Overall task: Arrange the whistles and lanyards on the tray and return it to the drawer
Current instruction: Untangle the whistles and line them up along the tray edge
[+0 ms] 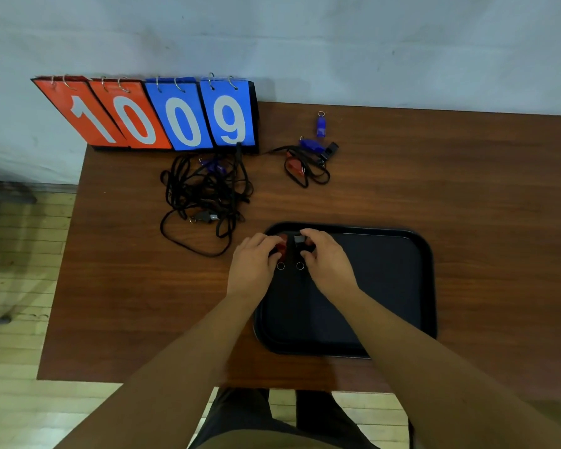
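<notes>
Early days on this one. Both hands are over the far left corner of the flat black plastic tray [415, 286], which sits on the brown wooden bench [467, 189]. The left hand [251, 264] pinches one small red plastic whistle [283, 246], the right hand [326, 260] another [307, 243]. Left to sort: the tangled black cord lanyards [204, 192], two blue whistles [320, 124], and a black one [331, 150]. No drawer in sight. The flip scoreboard [149, 115] reads 10 and 09.
</notes>
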The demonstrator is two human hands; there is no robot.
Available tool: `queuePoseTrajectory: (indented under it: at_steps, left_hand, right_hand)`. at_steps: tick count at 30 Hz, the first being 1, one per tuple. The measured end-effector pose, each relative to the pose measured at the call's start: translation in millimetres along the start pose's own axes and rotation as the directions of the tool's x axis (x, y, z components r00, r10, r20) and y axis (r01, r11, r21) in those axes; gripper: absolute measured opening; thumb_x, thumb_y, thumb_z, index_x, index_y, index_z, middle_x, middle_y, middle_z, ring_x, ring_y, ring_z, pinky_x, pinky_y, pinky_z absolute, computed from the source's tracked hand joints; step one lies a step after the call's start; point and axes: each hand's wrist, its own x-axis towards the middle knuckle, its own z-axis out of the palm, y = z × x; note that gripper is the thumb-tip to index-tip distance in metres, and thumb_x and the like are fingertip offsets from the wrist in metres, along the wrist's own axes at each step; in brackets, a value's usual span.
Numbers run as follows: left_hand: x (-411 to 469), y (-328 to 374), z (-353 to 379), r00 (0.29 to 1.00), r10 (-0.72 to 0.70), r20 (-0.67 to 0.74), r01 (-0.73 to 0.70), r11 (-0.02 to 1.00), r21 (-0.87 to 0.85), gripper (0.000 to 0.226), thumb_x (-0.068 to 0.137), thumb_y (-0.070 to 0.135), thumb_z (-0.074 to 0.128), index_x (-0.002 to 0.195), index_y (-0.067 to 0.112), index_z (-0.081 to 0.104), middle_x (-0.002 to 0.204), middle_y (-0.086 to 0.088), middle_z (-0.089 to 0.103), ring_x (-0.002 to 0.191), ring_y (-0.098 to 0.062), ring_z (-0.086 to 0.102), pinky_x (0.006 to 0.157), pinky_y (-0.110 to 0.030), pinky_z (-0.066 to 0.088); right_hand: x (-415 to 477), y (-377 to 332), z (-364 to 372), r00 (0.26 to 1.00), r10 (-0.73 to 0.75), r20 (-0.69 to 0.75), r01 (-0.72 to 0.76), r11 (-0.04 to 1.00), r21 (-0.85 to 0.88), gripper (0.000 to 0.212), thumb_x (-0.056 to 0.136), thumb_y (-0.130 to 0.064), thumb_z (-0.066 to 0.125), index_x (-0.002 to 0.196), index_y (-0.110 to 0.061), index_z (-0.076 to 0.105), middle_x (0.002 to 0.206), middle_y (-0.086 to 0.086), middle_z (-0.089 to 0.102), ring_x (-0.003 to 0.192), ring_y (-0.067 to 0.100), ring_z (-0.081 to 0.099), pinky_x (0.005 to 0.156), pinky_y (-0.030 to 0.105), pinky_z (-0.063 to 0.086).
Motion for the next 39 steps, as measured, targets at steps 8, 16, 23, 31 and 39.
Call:
queuePoseTrajectory:
  at_steps: [8, 16, 23, 31, 39]
  left_hand:
    - [4, 0, -1, 1.000, -0.005, -0.014, 0.005, 1.000, 0.011, 0.029, 0.089, 0.016, 0.068, 0.118, 0.021, 0.066, 0.108, 0.003, 0.064, 0.097, -0.019, 0.057, 0.088, -0.039, 0.050]
    - [5, -2, -3, 1.000, -0.002, -0.014, 0.002, 1.000, -0.014, 0.030, 0.088, 0.016, 0.070, 0.117, 0.019, 0.066, 0.108, 0.001, 0.063, 0.099, -0.020, 0.057, 0.088, -0.040, 0.050]
    - [10, -2, -21, 1.000, -0.017, -0.014, 0.016, 0.996, -0.089, 0.029, 0.091, 0.021, 0.066, 0.119, 0.019, 0.062, 0.108, 0.005, 0.057, 0.102, -0.014, 0.056, 0.087, -0.036, 0.052]
    - [54, -28, -87, 0.981, -0.135, -0.141, 0.125, 0.989, -0.081, 0.019, 0.095, 0.019, 0.059, 0.114, 0.018, 0.063, 0.105, 0.006, 0.055, 0.093, -0.013, 0.055, 0.083, -0.033, 0.053]
    - [59, -87, -112, 0.974, -0.210, -0.086, 0.210, 0.978, -0.007, 0.018, 0.093, 0.024, 0.063, 0.110, 0.017, 0.063, 0.103, 0.004, 0.054, 0.095, -0.015, 0.057, 0.082, -0.036, 0.055]
  right_hand:
    - [3, -4, 10, 0.999, -0.021, -0.034, 0.019, 0.998, -0.052, 0.022, 0.098, -0.017, 0.060, 0.119, -0.021, 0.060, 0.107, -0.003, 0.057, 0.085, 0.015, 0.059, 0.072, 0.043, 0.055]
    - [4, -8, 12, 0.999, 0.003, -0.046, -0.006, 0.999, -0.047, 0.022, 0.098, -0.022, 0.060, 0.120, -0.024, 0.058, 0.109, -0.003, 0.055, 0.085, 0.016, 0.059, 0.069, 0.042, 0.057]
    - [5, -16, -8, 0.997, 0.035, -0.066, -0.033, 0.999, 0.029, 0.027, 0.097, -0.028, 0.062, 0.123, -0.025, 0.057, 0.115, -0.006, 0.051, 0.080, 0.010, 0.059, 0.071, 0.035, 0.058]
    - [49, -67, -34, 0.997, -0.020, -0.074, 0.024, 0.998, 0.057, 0.028, 0.098, -0.029, 0.057, 0.125, -0.021, 0.057, 0.119, -0.005, 0.052, 0.087, 0.006, 0.058, 0.078, 0.027, 0.054]
    - [94, -136, 12, 0.969, -0.247, -0.028, 0.248, 0.968, 0.042, 0.026, 0.097, -0.017, 0.055, 0.122, -0.012, 0.060, 0.119, 0.001, 0.058, 0.106, 0.014, 0.059, 0.092, 0.034, 0.053]
